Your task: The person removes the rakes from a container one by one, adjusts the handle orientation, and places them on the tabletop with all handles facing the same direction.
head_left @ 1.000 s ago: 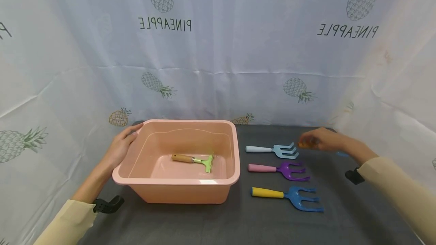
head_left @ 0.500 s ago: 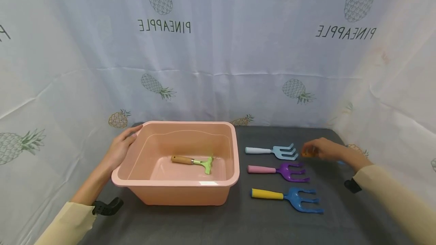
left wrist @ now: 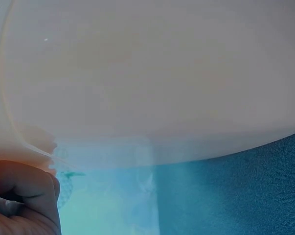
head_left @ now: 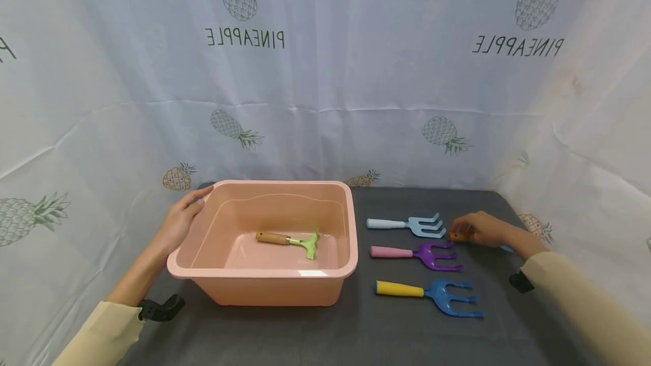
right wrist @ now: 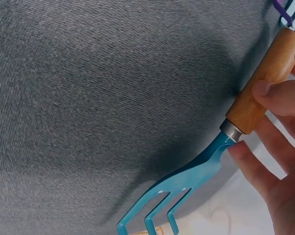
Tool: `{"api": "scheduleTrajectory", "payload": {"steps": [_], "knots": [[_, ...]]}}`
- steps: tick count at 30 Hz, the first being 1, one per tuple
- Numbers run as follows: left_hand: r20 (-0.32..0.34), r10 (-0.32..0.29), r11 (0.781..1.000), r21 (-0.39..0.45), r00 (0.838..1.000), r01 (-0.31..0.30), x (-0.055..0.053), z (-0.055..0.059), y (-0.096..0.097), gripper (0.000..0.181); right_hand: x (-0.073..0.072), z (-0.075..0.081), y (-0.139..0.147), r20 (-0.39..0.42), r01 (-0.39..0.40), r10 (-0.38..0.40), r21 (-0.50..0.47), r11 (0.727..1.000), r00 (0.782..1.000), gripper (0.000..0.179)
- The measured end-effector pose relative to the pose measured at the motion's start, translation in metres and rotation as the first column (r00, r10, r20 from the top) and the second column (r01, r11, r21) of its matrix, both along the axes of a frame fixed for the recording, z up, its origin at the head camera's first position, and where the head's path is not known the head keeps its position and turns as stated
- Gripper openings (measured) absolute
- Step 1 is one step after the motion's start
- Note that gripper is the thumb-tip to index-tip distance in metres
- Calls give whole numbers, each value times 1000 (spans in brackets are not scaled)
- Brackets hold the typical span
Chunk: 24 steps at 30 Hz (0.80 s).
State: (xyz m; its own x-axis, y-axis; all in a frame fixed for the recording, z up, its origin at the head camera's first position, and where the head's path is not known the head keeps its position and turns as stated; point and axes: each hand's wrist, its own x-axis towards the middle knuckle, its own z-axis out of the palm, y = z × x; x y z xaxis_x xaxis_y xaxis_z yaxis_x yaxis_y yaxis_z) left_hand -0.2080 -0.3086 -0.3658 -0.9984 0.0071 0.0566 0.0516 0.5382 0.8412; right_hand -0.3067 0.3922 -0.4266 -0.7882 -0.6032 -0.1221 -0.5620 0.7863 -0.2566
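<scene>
Gripping the rim of a rectangular peach plastic basin (head_left: 280,290) with curled fingers is the left hand (head_left: 178,226); inside lies a wooden-handled green tool (head_left: 287,239). A white-handled pale-blue fork (head_left: 407,223), pink-handled purple fork (head_left: 414,253) and yellow-handled blue fork (head_left: 426,292) follow; rightmost, the right hand (head_left: 485,229) pinches a teal fork (right wrist: 231,130) by its wooden handle.

wooden-handled blue fork (right wrist: 231,129) in fingers (right wrist: 252,169)

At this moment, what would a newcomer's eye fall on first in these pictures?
The pink basin stands out first, left of centre on the grey surface, with a green-headed tool inside and the left hand holding its left rim. Next come three forks to its right, light blue, purple and blue. Farther right, the right hand grips a teal fork by its wooden handle.
</scene>
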Motion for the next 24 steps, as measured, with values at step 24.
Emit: {"api": "scheduleTrajectory", "payload": {"steps": [24], "knots": [[21,1,1000,13,1000,-2,2,3,1,56,-4,-7,-4,-59,-10,12,31,999,998,50]]}}
